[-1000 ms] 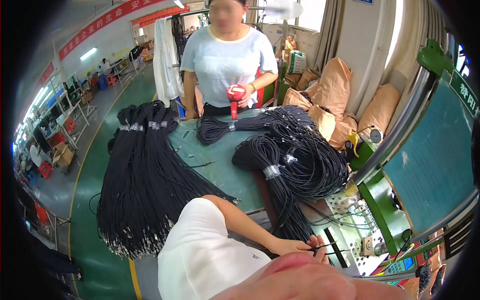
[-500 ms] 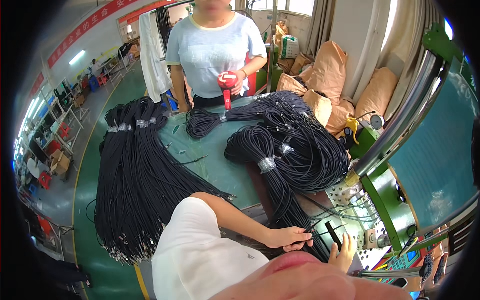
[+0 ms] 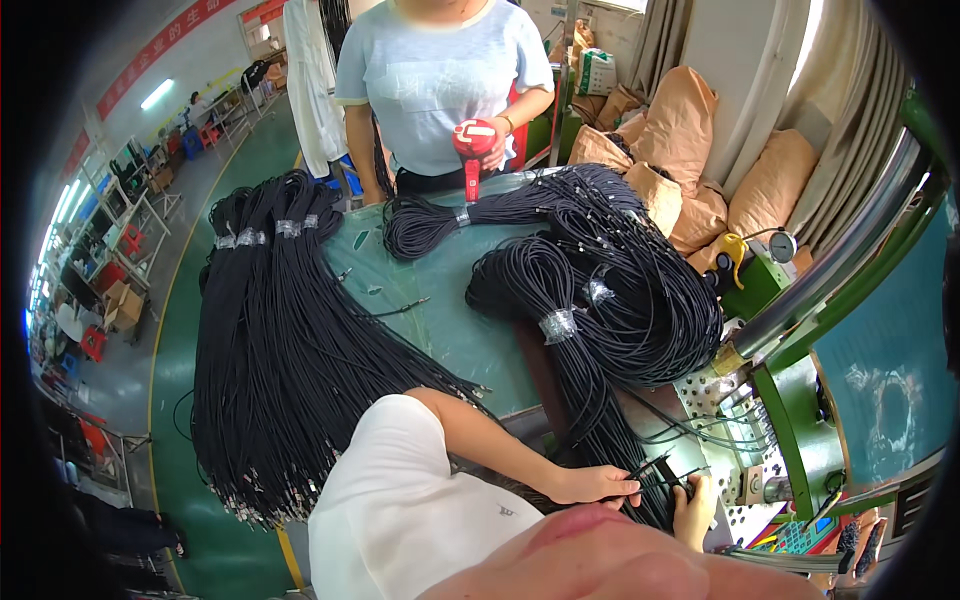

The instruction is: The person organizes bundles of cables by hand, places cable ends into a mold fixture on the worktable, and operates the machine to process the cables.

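Observation:
My left hand (image 3: 598, 486), at the end of a white-sleeved arm, pinches a few thin black cables (image 3: 655, 468) at the near table edge. My right hand (image 3: 694, 506) sits just to the right of it, fingers closed on the ends of the same cables. These cables run up into a taped bundle of black cables (image 3: 560, 325) coiled on the green table (image 3: 440, 320). Across the table a person in a light blue shirt holds a red tape dispenser (image 3: 474, 140) over another coiled bundle (image 3: 425, 225).
A large mass of long black cables (image 3: 270, 360) drapes over the table's left edge toward the floor. A green machine with a perforated metal plate (image 3: 712, 395) stands at right. Tan sacks (image 3: 680, 130) are piled at the back right.
My right hand has come into view beside the left and closed on the cable ends. The view has tipped down slightly; the other person still holds the red dispenser.

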`<state>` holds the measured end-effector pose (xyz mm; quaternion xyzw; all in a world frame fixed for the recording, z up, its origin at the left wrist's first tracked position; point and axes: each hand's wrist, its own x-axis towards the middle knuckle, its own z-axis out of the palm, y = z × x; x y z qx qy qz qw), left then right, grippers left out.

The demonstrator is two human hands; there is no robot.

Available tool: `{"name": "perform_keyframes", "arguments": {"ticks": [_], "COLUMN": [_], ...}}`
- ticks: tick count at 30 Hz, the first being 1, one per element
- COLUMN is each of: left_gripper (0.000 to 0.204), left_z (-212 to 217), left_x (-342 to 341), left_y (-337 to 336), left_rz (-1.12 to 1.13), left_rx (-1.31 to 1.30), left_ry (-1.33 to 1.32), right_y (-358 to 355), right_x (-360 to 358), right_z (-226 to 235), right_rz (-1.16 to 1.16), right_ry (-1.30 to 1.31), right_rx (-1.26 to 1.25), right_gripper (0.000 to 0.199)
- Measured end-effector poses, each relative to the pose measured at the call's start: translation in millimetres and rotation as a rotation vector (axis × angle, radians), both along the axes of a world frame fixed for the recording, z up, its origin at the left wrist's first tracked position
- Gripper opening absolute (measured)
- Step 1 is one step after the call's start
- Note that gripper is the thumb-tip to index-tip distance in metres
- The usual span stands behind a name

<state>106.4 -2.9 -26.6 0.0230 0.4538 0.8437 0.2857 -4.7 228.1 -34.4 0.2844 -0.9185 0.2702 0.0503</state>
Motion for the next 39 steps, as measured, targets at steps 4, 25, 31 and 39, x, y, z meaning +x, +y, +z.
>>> {"name": "perform_keyframes", "arguments": {"ticks": [4, 25, 31, 39], "left_gripper": [0.038, 0.037, 0.037, 0.035], "left_z": [-2.3, -12.4, -14.2, -7.2], "left_x": [-1.5, -4.2, -5.1, -3.0], "left_y": [3.3, 5.5, 4.2, 2.1], "left_rz": [-0.024, -0.031, -0.047, -0.075], "left_rx": [0.007, -0.019, -0.047, -0.120], "left_ry": [-0.042, 0.010, 0.063, 0.089], "right_y": [-2.4, -10.8, -11.6, -11.4], "right_x": [3.8, 7.1, 4.8, 12.1], "right_z": [3.9, 9.2, 4.2, 15.6], "right_rz": [0.032, 0.084, 0.090, 0.035], "right_ry": [-0.010, -0.012, 0.015, 0.028], "right_rx": [-0.021, -0.043, -0.046, 0.022], "right_gripper": [0.027, 0.028, 0.029, 0.026]}}
